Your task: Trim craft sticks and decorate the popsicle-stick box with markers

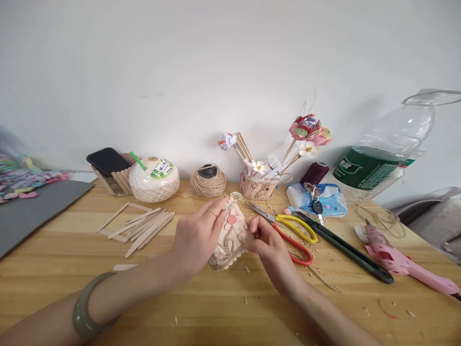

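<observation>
A small craft-stick ornament (230,240) stands tilted on the wooden table in front of me. Its pale face carries a pink disc and a twine stem like a flower, and twine runs along its edges. My left hand (201,230), with a ring on one finger, grips its upper left side. At the right edge, my right hand (268,245) pinches it with thumb and curled fingers; the exact contact is partly hidden. Red-and-yellow-handled scissors (293,230) lie just right of my right hand.
Loose craft sticks (147,228) lie left. Behind stand a phone (107,162) in a stick holder, a wrapped coconut (154,185), a twine ball (208,181) and a flower pot (259,187). To the right are a pink glue gun (403,266) and a large bottle (370,163).
</observation>
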`<state>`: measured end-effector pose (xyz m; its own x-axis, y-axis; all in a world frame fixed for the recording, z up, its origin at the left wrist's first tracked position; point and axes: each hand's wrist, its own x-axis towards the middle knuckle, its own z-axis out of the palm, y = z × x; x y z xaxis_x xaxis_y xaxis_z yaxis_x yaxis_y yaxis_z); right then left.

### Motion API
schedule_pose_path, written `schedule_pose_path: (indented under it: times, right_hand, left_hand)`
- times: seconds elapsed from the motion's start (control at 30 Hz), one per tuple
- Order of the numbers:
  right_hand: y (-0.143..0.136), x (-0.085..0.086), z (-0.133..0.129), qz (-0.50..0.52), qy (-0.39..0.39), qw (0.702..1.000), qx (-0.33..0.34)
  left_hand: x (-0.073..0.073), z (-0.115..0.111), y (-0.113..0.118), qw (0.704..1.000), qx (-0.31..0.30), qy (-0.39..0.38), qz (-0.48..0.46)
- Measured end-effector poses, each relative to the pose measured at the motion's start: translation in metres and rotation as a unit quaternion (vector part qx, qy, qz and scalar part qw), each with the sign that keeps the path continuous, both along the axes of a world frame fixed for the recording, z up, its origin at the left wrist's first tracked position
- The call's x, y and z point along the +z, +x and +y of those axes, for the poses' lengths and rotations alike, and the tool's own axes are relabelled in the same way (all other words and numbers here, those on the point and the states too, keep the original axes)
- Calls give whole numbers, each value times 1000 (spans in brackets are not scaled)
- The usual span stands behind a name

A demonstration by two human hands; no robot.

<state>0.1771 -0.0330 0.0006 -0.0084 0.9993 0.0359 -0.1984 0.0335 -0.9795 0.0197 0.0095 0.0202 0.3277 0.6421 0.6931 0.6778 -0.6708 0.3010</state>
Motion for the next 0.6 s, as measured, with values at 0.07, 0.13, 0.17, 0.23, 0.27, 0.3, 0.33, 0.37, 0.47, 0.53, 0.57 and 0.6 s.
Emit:
schedule_pose_path:
  times: [0.07, 0.13, 0.17, 0.23, 0.27, 0.3, 0.33, 0.37, 0.47, 0.53, 0.57, 0.6]
  right_hand:
    - [-1, 0, 0, -18, 5, 1000, -11]
    - [-1, 1, 0, -31, 9, 999, -16]
    - [-1, 1, 0, -35, 10, 999, -15]
    - [-1, 1, 1, -41, 9, 999, -13]
    - [-1, 0, 2, -45, 9, 999, -12]
    - [-1, 0, 2, -48, 9, 999, -12]
    - [-1, 0, 3, -51, 11, 999, -12]
    - [-1, 0, 3, -53, 13, 998, -12]
    - [0, -1, 4, -55, 13, 998, -14]
    - [0, -1, 4, -55, 13, 998, -17]
    - [1, -1, 4, -55, 14, 998, -19]
    - [1, -1, 4, -54, 15, 998, -19]
  left_hand:
    - [0, 0, 0, 1000, -1, 6, 0]
    - [0, 0, 0, 1000, 0, 7, 1]
    - [1, 0, 0, 1000, 1, 6, 2]
    - [1, -1, 1, 1000, 0, 4, 2]
    - [0, -1, 1, 1000, 0, 3, 1]
    - [0, -1, 1, 1000, -1, 2, 0]
    - [0, -1, 1, 1000, -1, 2, 0]
    - [0, -1, 1, 1000, -1, 3, 0]
    - [0, 0, 1, 1000, 1, 0, 1]
    - [-1, 1, 1, 1000, -3, -5, -3]
    - [-1, 1, 0, 1000, -5, -10, -6]
    - [-1, 2, 0, 1000, -7, -14, -9]
